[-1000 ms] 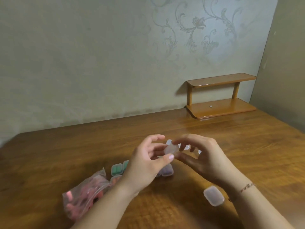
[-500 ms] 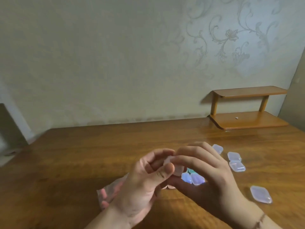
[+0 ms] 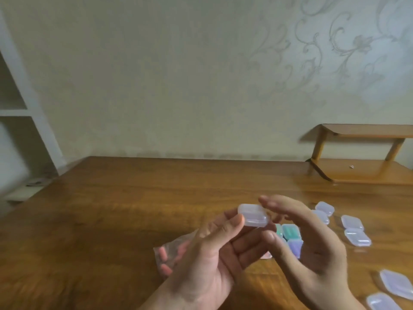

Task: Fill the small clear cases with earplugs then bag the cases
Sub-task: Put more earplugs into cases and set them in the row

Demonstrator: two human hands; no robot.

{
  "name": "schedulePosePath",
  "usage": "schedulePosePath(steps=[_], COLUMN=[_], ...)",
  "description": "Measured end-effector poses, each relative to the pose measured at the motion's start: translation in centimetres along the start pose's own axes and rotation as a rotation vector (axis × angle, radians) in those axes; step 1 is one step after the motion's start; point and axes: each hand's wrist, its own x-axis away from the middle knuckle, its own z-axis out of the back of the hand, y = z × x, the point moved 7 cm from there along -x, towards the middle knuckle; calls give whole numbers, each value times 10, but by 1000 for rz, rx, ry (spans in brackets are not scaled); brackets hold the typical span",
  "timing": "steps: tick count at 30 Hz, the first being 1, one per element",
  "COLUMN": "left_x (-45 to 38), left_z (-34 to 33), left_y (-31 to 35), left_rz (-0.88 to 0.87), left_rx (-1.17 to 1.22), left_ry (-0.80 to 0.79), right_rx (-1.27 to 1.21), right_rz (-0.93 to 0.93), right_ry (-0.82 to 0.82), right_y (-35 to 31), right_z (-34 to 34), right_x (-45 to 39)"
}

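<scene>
Holding a small clear case (image 3: 253, 218) above the table (image 3: 134, 209), the left hand (image 3: 207, 260) pinches it between thumb and fingers, while the right hand (image 3: 308, 247) hovers beside it with relaxed fingers, gripping nothing. The filling step seems under way; next the lid likely needs prying open. Whether this case holds earplugs is unclear. The bag (image 3: 169, 258) is half hidden behind the left hand.

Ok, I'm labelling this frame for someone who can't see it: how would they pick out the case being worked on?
Start at the wooden table, then the two hands above its near middle. The case is pinched in the left hand fingers, lifted off the table. Every other case lies on the wood.
</scene>
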Motion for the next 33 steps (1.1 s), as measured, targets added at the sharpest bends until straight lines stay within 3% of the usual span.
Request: schedulePosePath(steps=[4, 15, 21, 26, 30, 33], left_x=[-1, 1, 3, 8, 11, 10], left_z=[3, 1, -2, -16, -17, -10], left_y=[-2, -3, -10, -22, -5, 28], left_rz=[-27, -101, -54, 102, 145, 71], left_rx=[-27, -56, -219, -450, -331, -100], left_ry=[52, 107, 69, -123, -121, -36], right_rx=[200, 502, 371, 69, -172, -113], right_rz=[137, 214, 54, -197, -263, -245], right_ry=[50, 74, 107, -22, -21, -24], right_y=[-14, -26, -16, 2, 11, 14], right_z=[3, 6, 14, 15, 15, 16], right_x=[4, 8, 6, 3, 5, 8])
